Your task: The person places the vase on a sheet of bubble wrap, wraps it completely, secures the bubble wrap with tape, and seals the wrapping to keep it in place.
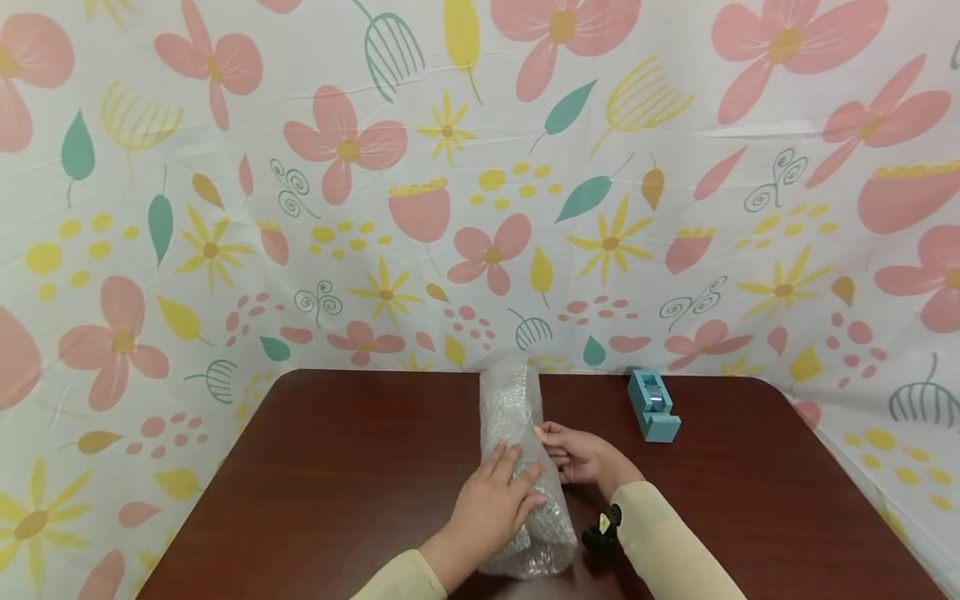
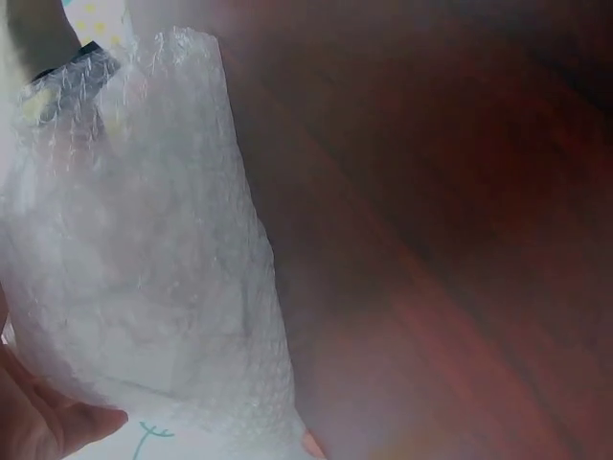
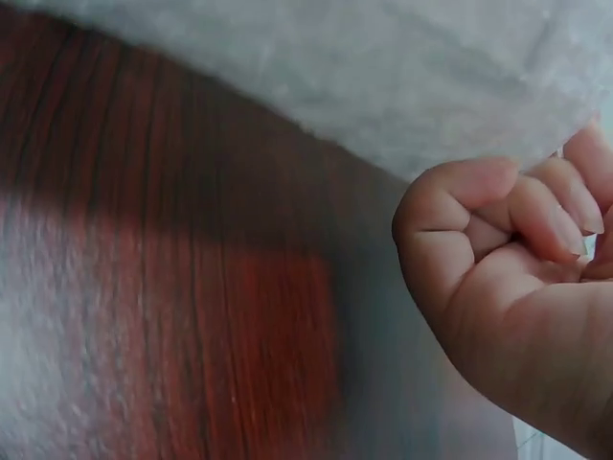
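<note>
Nearest me, my left hand (image 1: 491,500) lies flat on top of the bubble-wrap roll (image 1: 521,433), fingers straight and spread, pressing it down onto the brown table (image 1: 337,467). The roll runs near to far along the table's middle, its far end close to the floral backdrop. I judge the step goes best if I keep that palm steady so the wrap cannot spring loose while the other side is handled. Just right of the roll, my right hand (image 1: 581,454) touches its side; its fingers are curled inward, though I cannot tell whether they pinch an edge. Farther right stands a blue tape dispenser (image 1: 652,406).
</note>
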